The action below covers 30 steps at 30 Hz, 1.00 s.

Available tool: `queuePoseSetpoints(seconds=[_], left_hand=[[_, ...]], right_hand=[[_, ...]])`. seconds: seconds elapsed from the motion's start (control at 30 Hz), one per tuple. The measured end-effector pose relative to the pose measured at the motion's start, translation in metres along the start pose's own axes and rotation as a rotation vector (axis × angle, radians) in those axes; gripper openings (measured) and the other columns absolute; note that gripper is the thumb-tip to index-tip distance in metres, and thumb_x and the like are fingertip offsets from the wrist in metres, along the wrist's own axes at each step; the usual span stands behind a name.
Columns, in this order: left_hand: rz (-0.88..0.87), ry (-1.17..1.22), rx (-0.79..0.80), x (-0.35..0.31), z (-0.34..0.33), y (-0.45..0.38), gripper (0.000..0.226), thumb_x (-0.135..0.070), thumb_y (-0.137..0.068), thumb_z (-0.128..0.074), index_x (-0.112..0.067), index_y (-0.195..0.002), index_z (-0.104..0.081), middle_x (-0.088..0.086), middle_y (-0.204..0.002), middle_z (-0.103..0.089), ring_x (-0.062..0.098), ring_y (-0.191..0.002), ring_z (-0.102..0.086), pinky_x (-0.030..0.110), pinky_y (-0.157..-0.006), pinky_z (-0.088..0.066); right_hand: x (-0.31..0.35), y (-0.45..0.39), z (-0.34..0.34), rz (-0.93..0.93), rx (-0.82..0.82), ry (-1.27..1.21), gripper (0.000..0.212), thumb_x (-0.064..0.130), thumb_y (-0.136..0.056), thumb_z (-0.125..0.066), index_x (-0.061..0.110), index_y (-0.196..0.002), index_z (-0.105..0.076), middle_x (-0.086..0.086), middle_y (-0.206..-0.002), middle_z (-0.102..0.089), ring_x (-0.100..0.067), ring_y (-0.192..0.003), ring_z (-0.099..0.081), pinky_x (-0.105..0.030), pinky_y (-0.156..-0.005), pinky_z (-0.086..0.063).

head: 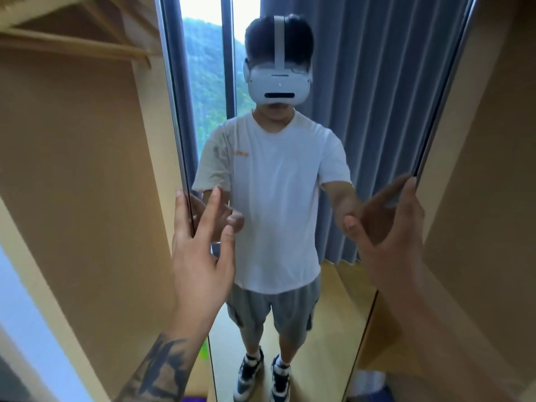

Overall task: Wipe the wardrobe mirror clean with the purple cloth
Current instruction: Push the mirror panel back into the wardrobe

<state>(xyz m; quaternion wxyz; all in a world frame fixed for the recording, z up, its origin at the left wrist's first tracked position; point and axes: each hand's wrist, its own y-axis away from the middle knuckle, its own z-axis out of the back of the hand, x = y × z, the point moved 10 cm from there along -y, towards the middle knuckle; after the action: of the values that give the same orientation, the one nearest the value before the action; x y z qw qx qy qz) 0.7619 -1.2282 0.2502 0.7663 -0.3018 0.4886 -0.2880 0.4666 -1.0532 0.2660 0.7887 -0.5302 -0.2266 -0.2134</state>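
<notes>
The tall wardrobe mirror (pixel 377 111) stands straight ahead in a thin dark frame and reflects a person in a white T-shirt and a grey curtain. My left hand (pixel 200 248) is raised at the mirror's left edge with its fingers spread and straight, the outermost finger lying along the frame. At the right edge, my right hand (pixel 388 230) has its fingertips touching the frame and its thumb apart. Neither hand holds anything. A small purple patch (pixel 193 399) shows at the bottom edge beside the mirror's foot; I cannot tell whether it is the cloth.
Pale wooden wardrobe panels (pixel 87 169) flank the mirror on both sides, with a shelf and rail (pixel 72 47) at upper left. A small green object (pixel 204 351) lies low by the mirror's left edge. A dark object (pixel 368 384) sits on the floor at lower right.
</notes>
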Motion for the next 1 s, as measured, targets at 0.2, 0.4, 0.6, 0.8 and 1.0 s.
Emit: queuePoseSetpoints(seconds=[0.2, 0.4, 0.6, 0.8, 1.0], left_hand=[[0.019, 0.002, -0.013, 0.007, -0.01, -0.007, 0.062, -0.042, -0.104, -0.053, -0.061, -0.156, -0.025, -0.016, -0.174, 0.0, -0.017, -0.148, 0.003, 0.038, -0.11, -0.037], [0.06, 0.099, 0.015, 0.013, -0.03, -0.013, 0.065, -0.04, -0.104, -0.058, -0.064, -0.154, -0.025, -0.015, -0.174, 0.0, -0.022, -0.144, 0.005, 0.023, -0.11, -0.022], [0.084, 0.128, 0.001, 0.015, -0.038, -0.016, 0.061, -0.055, -0.101, -0.051, -0.065, -0.154, -0.024, -0.016, -0.174, -0.001, -0.006, -0.152, -0.003, 0.03, -0.116, -0.02], [0.098, 0.107, 0.031, 0.021, -0.046, -0.015, 0.066, -0.061, -0.097, -0.051, -0.068, -0.154, -0.018, -0.022, -0.172, 0.005, 0.001, -0.154, -0.003, 0.035, -0.117, -0.02], [0.164, 0.096, 0.183, 0.023, -0.065, -0.001, 0.071, -0.063, -0.097, -0.052, -0.053, -0.16, -0.021, -0.011, -0.175, -0.007, 0.019, -0.159, -0.017, 0.04, -0.124, -0.023]], right_hand=[[-0.001, 0.008, 0.004, 0.0, -0.103, -0.029, 0.111, 0.086, -0.081, -0.055, 0.045, -0.164, 0.006, 0.005, -0.16, -0.027, -0.022, -0.146, -0.033, -0.036, -0.106, -0.034], [0.011, 0.02, 0.014, 0.031, -0.182, 0.033, 0.116, 0.06, -0.08, -0.075, 0.039, -0.165, 0.001, -0.003, -0.16, -0.032, -0.01, -0.143, -0.03, -0.03, -0.109, -0.028], [0.025, 0.03, 0.023, 0.074, -0.24, 0.069, 0.11, 0.058, -0.084, -0.071, 0.041, -0.163, 0.003, -0.002, -0.155, -0.033, -0.023, -0.139, -0.035, -0.041, -0.106, -0.032], [0.025, 0.039, 0.028, 0.116, -0.251, 0.029, 0.103, 0.04, -0.09, -0.074, 0.04, -0.164, -0.003, -0.002, -0.151, -0.033, -0.023, -0.133, -0.042, -0.037, -0.098, -0.041], [0.072, 0.062, 0.056, 0.31, -0.334, 0.037, 0.066, 0.002, -0.089, -0.065, -0.02, -0.146, -0.039, -0.031, -0.136, -0.049, 0.024, -0.133, -0.03, 0.002, -0.11, -0.019]])
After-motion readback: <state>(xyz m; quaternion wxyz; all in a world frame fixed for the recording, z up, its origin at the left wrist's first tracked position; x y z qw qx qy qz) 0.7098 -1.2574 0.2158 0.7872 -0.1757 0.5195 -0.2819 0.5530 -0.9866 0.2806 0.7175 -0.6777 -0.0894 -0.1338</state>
